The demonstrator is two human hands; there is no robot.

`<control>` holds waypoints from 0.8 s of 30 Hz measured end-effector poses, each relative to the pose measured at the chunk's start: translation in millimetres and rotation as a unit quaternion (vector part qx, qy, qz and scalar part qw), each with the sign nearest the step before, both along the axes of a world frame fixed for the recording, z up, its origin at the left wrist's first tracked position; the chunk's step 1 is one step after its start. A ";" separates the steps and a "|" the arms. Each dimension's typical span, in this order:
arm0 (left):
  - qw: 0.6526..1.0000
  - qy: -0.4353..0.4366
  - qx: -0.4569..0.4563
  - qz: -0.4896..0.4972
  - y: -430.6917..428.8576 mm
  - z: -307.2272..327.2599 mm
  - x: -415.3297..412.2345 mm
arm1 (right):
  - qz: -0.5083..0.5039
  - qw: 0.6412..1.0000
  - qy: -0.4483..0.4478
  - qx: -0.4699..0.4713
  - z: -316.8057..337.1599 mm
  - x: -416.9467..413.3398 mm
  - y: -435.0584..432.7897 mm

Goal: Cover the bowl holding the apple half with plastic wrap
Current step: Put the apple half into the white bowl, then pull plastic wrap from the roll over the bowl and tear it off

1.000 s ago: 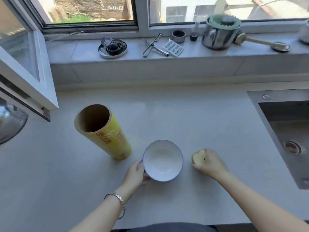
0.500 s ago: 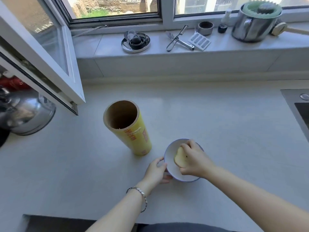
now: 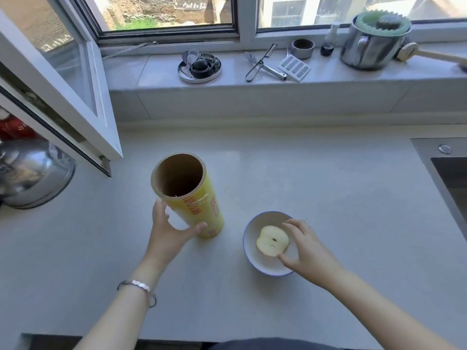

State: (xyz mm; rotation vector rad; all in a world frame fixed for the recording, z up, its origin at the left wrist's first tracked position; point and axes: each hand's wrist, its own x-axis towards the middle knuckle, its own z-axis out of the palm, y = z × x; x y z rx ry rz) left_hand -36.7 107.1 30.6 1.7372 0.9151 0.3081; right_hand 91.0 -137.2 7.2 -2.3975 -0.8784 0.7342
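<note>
I see a pale counter (image 3: 328, 198) below the windowsill (image 3: 156, 72); left hand (image 3: 169, 236) grips the wrap roll (image 3: 197, 208), right hand (image 3: 308, 251) spread over the bowl (image 3: 249, 228).

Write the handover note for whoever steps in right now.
Left hand: curled round the upright yellow plastic-wrap roll.
Right hand: over the white blue-rimmed bowl, fingertips at the apple half; grip unclear.
Done: apple half lies cut face up in the bowl, on the pale countertop, right of the roll.
Left: pull wrap out, stretch it over the bowl, tear, seal.
</note>
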 end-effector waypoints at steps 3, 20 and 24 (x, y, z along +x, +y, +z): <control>0.999 -0.013 0.036 -0.021 8.9 6.8 13.6 | -0.020 0.999 0.003 0.036 9.4 -6.4 -3.9; 0.979 -0.020 -0.145 -0.141 -79.4 75.3 13.8 | -0.131 0.914 -0.031 0.382 111.6 -13.4 32.2; 0.979 0.015 -0.150 -0.134 -90.3 60.2 6.9 | -0.111 0.936 -0.020 0.332 99.3 -9.5 21.3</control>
